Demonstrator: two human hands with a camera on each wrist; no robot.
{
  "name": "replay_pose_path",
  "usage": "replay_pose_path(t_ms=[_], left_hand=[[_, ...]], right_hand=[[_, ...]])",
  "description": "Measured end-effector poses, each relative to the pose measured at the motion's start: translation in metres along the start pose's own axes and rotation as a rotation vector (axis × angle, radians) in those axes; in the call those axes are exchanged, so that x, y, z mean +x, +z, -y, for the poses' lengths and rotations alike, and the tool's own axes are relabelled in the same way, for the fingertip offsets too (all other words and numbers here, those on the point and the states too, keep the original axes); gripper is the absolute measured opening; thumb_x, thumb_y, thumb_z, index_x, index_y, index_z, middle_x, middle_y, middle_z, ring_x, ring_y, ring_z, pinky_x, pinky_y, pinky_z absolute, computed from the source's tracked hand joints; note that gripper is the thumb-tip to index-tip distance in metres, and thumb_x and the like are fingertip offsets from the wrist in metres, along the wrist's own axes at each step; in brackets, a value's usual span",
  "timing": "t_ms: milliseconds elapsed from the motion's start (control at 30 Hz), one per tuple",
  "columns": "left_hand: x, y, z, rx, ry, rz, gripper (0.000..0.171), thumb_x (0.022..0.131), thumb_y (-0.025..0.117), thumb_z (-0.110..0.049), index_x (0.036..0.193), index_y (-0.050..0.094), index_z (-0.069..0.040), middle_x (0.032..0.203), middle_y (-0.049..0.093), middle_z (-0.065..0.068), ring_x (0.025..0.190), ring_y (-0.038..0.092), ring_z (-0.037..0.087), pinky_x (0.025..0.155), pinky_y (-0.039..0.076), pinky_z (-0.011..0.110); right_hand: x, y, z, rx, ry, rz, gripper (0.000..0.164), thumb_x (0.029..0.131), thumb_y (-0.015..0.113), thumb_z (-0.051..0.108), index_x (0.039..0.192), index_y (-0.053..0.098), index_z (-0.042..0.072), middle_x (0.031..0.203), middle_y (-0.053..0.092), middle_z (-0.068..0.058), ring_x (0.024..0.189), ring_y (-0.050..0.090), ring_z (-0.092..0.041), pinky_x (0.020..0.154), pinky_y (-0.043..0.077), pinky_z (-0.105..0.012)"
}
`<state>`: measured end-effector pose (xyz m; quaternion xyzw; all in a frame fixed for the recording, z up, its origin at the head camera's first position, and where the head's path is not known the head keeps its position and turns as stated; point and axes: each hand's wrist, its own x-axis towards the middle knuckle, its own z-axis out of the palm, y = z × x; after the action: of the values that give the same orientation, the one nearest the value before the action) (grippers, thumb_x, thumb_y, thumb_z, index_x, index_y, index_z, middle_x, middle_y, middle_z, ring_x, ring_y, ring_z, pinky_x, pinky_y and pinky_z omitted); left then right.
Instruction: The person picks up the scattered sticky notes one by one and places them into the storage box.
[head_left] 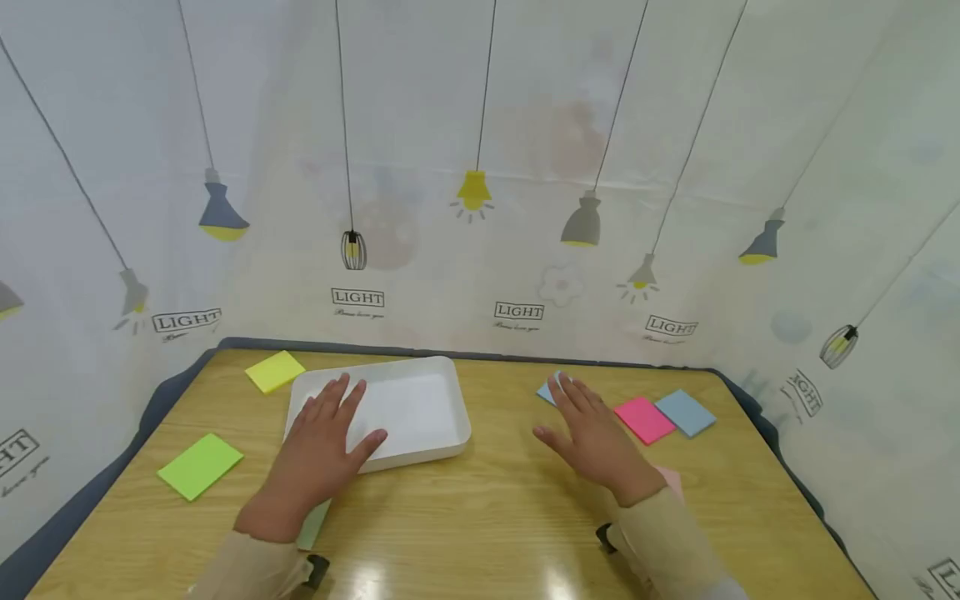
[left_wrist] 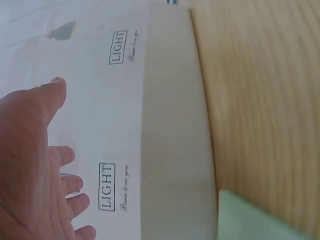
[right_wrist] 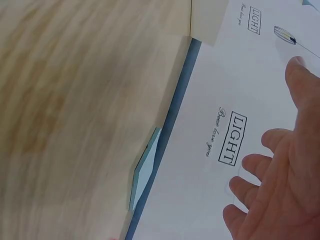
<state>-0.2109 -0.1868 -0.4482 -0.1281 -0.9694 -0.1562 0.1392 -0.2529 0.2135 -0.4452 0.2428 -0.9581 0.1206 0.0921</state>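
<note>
Underneath, white tray (head_left: pixel 416 408), just above, left hand (head_left: pixel 318 446)

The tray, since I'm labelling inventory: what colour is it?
White; the tray shows best in the head view.

Left grip (head_left: pixel 318 446), right grip (head_left: pixel 598 437) palm-down, fingers (head_left: pixel 354 402) extended, thumbs (head_left: pixel 367 448) spread.
</note>
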Motion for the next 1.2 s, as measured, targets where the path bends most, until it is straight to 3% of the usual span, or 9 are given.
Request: replay_pose_path(t_ms=[300,533,700,967,1100,1200], left_hand=[[0.001,-0.011,0.019,-0.023,-0.058,0.002,0.082,0.090,0.035,-0.065,0.149,0.016,-0.010,0.153,0.017,0.021,0.138,0.009,0.034,0.108,0.017,0.061],[0.001,-0.016,0.038,-0.082,-0.113,-0.056,0.078,0.092,0.046,-0.052,0.147,0.019,-0.004,0.150,0.020,0.026,0.133,0.018,0.042,0.102,0.027,0.065],[-0.001,-0.016,0.052,-0.126,-0.194,-0.054,0.079,0.089,0.056,-0.040,0.146,0.018,-0.002,0.148,0.019,0.029,0.131,0.018,0.045,0.097,0.032,0.065],[-0.002,-0.020,0.061,-0.282,-0.379,-0.046,0.078,0.091,0.051,-0.041,0.145,0.016,0.002,0.144,0.023,0.033,0.129,0.023,0.047,0.101,0.027,0.065],[-0.002,-0.019,0.065,-0.306,-0.437,-0.033,0.077,0.092,0.050,-0.039,0.145,0.015,0.003,0.143,0.023,0.034,0.128,0.025,0.047,0.101,0.027,0.064],[-0.002,-0.017,0.066,-0.311,-0.458,-0.007,0.076,0.093,0.049,-0.040,0.145,0.014,0.004,0.143,0.023,0.035,0.127,0.025,0.048,0.102,0.027,0.064]], right_hand=[[0.020,0.003,0.016,0.065,0.003,0.026,0.081,0.090,0.033,0.065,0.149,0.013,0.014,0.156,0.014,-0.011,0.138,0.011,-0.028,0.109,0.022,-0.056],[0.035,0.011,0.026,0.129,0.007,0.040,0.081,0.089,0.036,0.066,0.150,0.013,0.017,0.156,0.014,-0.010,0.137,0.015,-0.030,0.106,0.028,-0.056],[0.049,0.020,0.035,0.184,0.003,0.071,0.082,0.089,0.038,0.064,0.150,0.012,0.016,0.156,0.013,-0.008,0.137,0.016,-0.027,0.106,0.031,-0.053],[0.077,0.031,0.059,0.296,0.013,0.097,0.079,0.090,0.046,0.056,0.149,0.015,0.013,0.156,0.016,-0.009,0.138,0.010,-0.018,0.109,0.026,-0.050],[0.090,0.041,0.069,0.338,0.071,0.135,0.080,0.091,0.047,0.054,0.149,0.015,0.009,0.155,0.018,-0.012,0.138,0.011,-0.020,0.112,0.022,-0.048],[0.097,0.046,0.076,0.400,0.154,0.151,0.080,0.090,0.051,0.050,0.148,0.017,0.007,0.153,0.022,-0.014,0.135,0.023,-0.024,0.110,0.026,-0.048]])
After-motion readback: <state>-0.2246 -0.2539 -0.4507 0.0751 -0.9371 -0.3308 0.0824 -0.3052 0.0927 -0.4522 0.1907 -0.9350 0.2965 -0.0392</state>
